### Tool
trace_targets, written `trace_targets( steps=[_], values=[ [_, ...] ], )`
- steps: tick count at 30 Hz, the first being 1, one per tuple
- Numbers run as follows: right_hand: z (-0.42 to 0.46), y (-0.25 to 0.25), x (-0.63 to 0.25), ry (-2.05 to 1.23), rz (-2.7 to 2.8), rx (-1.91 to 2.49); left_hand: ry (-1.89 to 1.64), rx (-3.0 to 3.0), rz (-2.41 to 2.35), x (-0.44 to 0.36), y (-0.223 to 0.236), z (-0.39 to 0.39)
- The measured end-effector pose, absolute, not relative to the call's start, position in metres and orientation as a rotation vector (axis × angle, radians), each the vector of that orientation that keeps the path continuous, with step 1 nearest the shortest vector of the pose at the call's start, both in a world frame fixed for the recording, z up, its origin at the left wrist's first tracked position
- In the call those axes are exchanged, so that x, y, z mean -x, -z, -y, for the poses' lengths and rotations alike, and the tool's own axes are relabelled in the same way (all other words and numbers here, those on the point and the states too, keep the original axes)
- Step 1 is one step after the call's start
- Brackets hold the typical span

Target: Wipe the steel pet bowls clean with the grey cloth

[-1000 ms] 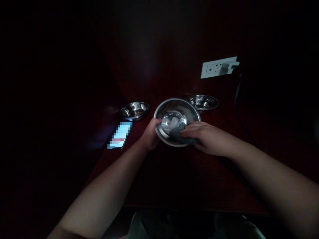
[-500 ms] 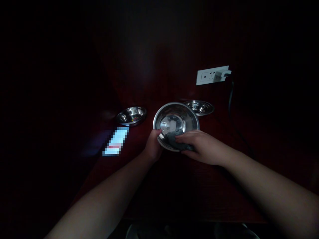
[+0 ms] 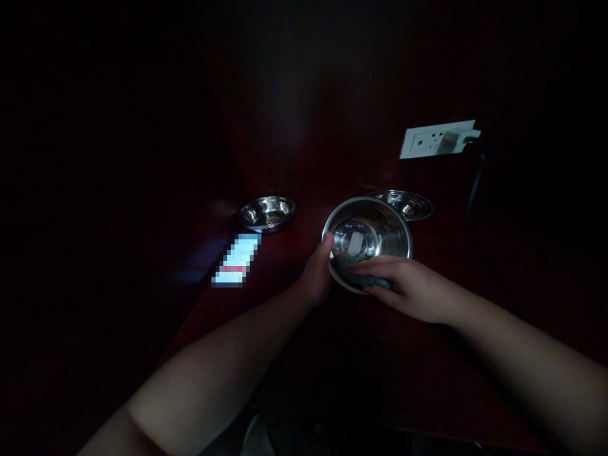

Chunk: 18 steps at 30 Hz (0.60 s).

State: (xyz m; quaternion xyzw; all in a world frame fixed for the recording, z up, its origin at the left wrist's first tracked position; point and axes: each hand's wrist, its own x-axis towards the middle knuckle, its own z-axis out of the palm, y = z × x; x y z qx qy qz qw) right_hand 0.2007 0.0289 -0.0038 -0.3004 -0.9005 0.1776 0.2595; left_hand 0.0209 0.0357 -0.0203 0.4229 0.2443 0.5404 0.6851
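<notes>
Round shiny metal bowl (image 3: 394, 231) gripped w/ L hand (image 3: 319, 272); R hand (image 3: 411, 285) clutches dark cloth (image 3: 356, 269).

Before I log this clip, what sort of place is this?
Probably a dim indoor room, perhaps in a home: there's a wall socket with a plug in it, and metal dishes stand on a dark reddish table.

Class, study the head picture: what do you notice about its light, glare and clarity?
Head view: very dim, with edges sunk nearly to black; head view: the phone glows brightest, its screen broken into coarse blocks; head view: glints streak the held metal bowl; head view: the gray cloth lies in gloom, its weave hard to make out.
</notes>
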Motion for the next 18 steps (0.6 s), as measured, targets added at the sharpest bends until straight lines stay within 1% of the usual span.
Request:
trace_targets(
  steps=[11,18],
  values=[
    [-0.027,0.004,-0.195,-0.609,2.349,0.735,-1.174,-0.969,-0.555,-0.020,0.031,-0.040],
    [-0.026,0.004,-0.191,-0.479,2.328,0.697,-1.160,-1.026,-0.540,-0.019,0.032,-0.038]
  ],
)
